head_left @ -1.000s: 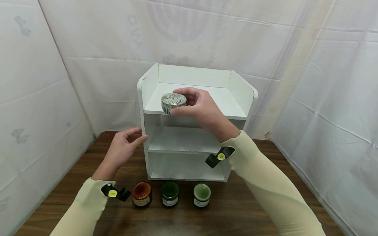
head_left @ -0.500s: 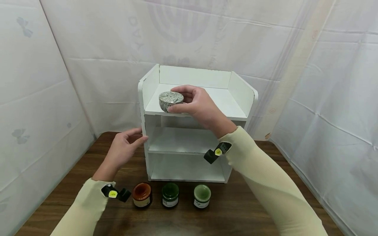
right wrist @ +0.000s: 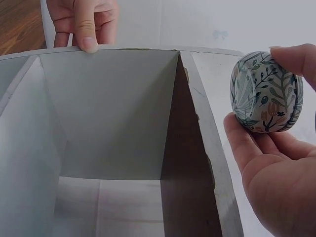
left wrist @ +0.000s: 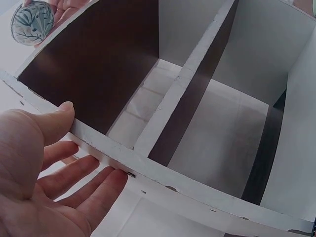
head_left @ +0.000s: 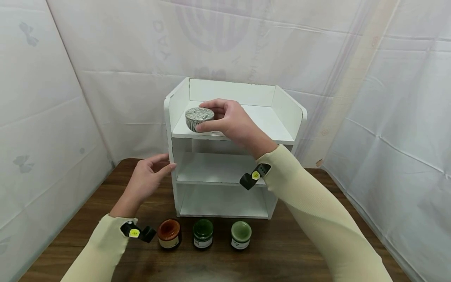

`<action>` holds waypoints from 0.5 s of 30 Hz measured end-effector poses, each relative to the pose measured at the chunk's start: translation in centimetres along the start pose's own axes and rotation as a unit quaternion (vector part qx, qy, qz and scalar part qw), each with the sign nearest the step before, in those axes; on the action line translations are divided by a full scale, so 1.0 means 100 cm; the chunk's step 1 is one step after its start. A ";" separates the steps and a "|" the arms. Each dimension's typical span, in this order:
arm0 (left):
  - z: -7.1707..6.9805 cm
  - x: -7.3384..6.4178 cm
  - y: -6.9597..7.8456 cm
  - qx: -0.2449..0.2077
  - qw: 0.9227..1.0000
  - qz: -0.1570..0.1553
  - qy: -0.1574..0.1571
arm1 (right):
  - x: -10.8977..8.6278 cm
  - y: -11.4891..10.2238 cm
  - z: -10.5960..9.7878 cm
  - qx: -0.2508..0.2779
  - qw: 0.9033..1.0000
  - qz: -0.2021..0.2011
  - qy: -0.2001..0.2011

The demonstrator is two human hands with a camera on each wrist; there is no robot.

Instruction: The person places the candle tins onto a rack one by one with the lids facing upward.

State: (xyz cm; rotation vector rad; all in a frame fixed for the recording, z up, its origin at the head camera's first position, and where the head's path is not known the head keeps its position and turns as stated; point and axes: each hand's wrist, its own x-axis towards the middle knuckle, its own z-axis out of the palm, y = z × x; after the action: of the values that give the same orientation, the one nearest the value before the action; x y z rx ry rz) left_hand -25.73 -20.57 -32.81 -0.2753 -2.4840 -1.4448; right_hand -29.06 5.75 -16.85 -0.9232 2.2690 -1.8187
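Observation:
My right hand [head_left: 230, 121] grips a round leaf-patterned tin [head_left: 199, 116] by its side, thumb in front and fingers behind, over the left part of the top shelf. In the right wrist view the tin [right wrist: 266, 94] appears tilted, with orange flowers and dark leaves on its side; its contents are hidden. Whether its base touches the shelf, I cannot tell. My left hand [head_left: 146, 176] holds the left side panel of the white shelf unit [head_left: 218, 168]. Its thumb [left wrist: 59, 123] lies over the panel's front edge, and the fingers sit along the outer face.
In front of the unit stand three glass jars in a row on the brown wooden table [head_left: 282, 250]: an orange jar [head_left: 169, 231], a dark green jar [head_left: 203, 231] and a light green jar [head_left: 241, 232]. White sheeting [head_left: 134, 98] hangs behind and at both sides.
My right hand has moved slightly left and towards the back of the top shelf with the tin in its grip. The left hand stays on the side panel, and the jars have not moved.

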 end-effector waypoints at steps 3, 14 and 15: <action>0.000 0.000 0.000 -0.001 1.000 0.000 -0.001 | 0.003 -0.002 0.000 -0.012 1.000 0.001 -0.001; 0.000 -0.001 0.002 0.000 1.000 0.000 0.000 | 0.012 -0.006 0.001 -0.045 0.999 0.007 -0.004; 0.000 -0.001 0.002 0.001 1.000 -0.001 0.001 | 0.013 -0.006 0.001 -0.046 0.999 0.007 -0.006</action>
State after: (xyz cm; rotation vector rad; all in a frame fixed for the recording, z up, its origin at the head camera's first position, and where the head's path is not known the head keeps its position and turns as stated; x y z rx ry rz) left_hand -25.56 -20.46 -32.73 -0.2706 -2.4842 -1.4430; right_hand -29.79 4.94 -15.92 -0.9277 2.3644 -1.7108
